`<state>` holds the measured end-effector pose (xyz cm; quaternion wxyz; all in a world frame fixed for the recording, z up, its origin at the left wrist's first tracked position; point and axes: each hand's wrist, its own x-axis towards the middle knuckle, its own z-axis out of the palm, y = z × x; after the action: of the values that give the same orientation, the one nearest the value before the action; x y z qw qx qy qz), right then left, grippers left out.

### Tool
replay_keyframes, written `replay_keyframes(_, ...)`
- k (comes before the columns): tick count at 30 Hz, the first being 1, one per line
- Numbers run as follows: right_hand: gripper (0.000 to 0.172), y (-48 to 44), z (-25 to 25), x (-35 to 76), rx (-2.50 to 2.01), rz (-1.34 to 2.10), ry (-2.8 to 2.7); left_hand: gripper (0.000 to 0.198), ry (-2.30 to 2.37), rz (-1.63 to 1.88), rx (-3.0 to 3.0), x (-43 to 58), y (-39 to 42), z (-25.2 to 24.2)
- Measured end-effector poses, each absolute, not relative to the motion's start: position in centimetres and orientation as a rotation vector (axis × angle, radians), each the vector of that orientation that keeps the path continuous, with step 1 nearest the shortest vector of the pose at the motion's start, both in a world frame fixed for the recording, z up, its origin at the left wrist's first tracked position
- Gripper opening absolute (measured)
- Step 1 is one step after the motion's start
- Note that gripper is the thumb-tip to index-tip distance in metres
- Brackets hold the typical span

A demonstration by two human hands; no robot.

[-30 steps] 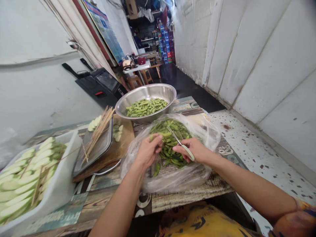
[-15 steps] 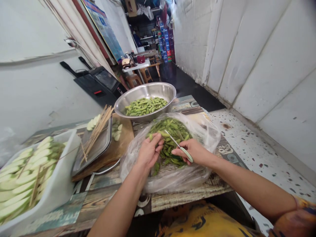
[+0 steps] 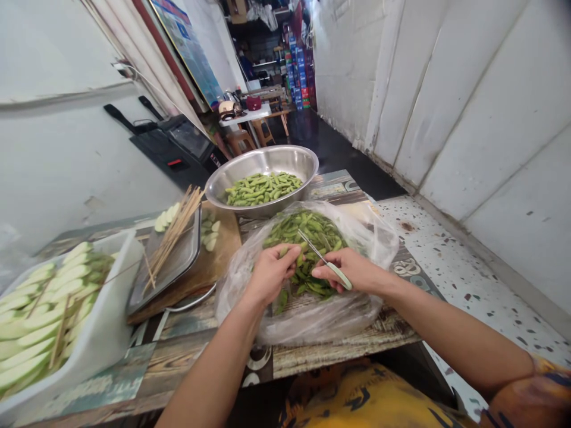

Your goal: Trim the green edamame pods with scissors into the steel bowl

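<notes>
1. A clear plastic bag point(image 3: 243, 300), spread open on the table point(image 3: 321, 356), is the landmark. Inside it lies a heap of green pods point(image 3: 307, 226), some looking darker and leafier than those in the bowl.
2. Above the bag's near half, the left hand point(image 3: 272, 270) has its fingers pinched together on a green pod point(image 3: 300, 259), mostly hidden by the fingertips.
3. Over the bag's right part, the right hand point(image 3: 345, 267) is wrapped around pale-handled scissors point(image 3: 339, 275), blades angled toward the pinched pod. Whether the blades are parted is too fine to tell.
4. Just beyond the bag, a steel bowl point(image 3: 285, 159) holds loose pods point(image 3: 263, 189) covering its bottom; these appear to be the finished share.
5. The work looks well begun but unfinished: the bag's sizeable heap seems left to trim, and the pinched pod is apparently in progress.
</notes>
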<state>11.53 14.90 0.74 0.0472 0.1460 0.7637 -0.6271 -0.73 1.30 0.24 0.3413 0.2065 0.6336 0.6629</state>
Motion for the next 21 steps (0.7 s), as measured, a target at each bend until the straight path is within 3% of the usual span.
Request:
replay_keyframes(11, 0.045, 14.9, 0.3, 11.5, 0.451, -1.937, 2.342, 0.028, 1.592, 1.693, 0.501, -1.1, 1.0, 0.7)
replay_keyframes(17, 0.04, 14.9, 1.0, 11.3, 0.565, -2.072, 2.279, 0.021, 1.264, 2.001, 0.266, -2.7, 0.3, 1.8)
replay_keyframes(21, 0.041, 14.7, 1.6, 11.3, 0.589, -2.082, 2.261, 0.022, 1.663, 1.987, 0.36, -3.2, 0.5, 0.7)
